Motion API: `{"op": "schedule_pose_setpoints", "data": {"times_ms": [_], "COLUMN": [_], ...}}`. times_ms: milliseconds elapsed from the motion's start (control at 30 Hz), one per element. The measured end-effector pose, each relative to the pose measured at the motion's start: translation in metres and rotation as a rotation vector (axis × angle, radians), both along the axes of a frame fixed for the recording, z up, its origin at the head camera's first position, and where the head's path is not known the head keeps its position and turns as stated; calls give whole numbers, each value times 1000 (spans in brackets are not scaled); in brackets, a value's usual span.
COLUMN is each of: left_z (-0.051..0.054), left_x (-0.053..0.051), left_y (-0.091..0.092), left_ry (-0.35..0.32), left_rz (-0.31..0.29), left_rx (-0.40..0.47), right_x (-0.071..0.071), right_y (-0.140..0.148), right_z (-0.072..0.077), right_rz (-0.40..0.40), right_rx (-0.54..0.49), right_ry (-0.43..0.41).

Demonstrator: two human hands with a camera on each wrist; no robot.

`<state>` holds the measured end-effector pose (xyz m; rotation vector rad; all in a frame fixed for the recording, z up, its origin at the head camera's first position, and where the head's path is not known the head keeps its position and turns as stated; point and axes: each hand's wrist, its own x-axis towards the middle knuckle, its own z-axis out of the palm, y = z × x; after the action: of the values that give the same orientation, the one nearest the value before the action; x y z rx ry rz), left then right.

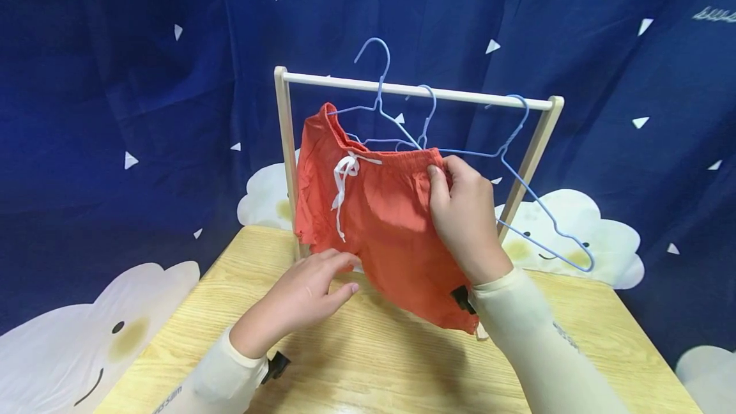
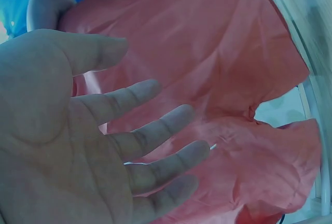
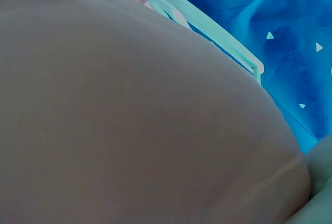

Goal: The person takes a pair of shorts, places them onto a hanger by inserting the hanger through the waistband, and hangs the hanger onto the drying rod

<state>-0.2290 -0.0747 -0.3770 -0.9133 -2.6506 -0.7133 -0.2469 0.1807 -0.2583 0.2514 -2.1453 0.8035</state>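
Observation:
Red shorts [image 1: 397, 229] with a white drawstring bow [image 1: 345, 171] hang in front of the rack, spread at a slant. My right hand [image 1: 467, 219] pinches the right end of their waistband, thumb on the front. A blue wire hanger [image 1: 379, 91] reaches down into the waistband, and its hook stands above the rack's bar; its lower part is hidden by the shorts. Below the left leg opening is my left hand [image 1: 305, 289], fingers extended. In the left wrist view that hand [image 2: 98, 120] shows its palm and separated fingers before the shorts [image 2: 218, 53], holding nothing.
A wooden rack with a pale bar [image 1: 460, 96] stands on the wood-grain table [image 1: 368, 369]. Two more blue hangers hang from it, a middle one [image 1: 428, 114] and a right one [image 1: 531, 190]. Behind is a dark blue curtain [image 1: 144, 50] with white triangles and clouds.

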Motion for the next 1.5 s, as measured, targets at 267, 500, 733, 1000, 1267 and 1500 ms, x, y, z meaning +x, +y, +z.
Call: {"op": "schedule_pose_setpoints", "data": {"times_ms": [267, 500, 733, 1000, 1267, 1500], "left_z": [-1, -1, -1, -2, -6, -9], "left_x": [0, -1, -1, -3, -3, -4], "left_y": [1, 2, 1, -1, -1, 1], "left_ry": [23, 13, 7, 4, 6, 17], "left_rz": [7, 10, 8, 9, 1, -18], "left_rx": [-14, -11, -16, -16, -7, -20], "right_x": [-5, -6, -7, -9, -8, -1], "right_y": [-5, -6, -6, -8, -7, 4], "right_z": [-11, -20, -31, -43, -51, -54], "right_rz": [-16, -13, -1, 10, 22, 43], "right_rx": [-9, 4, 15, 35, 61, 101], "right_ry": [-25, -56, -63, -72, -101, -121]}}
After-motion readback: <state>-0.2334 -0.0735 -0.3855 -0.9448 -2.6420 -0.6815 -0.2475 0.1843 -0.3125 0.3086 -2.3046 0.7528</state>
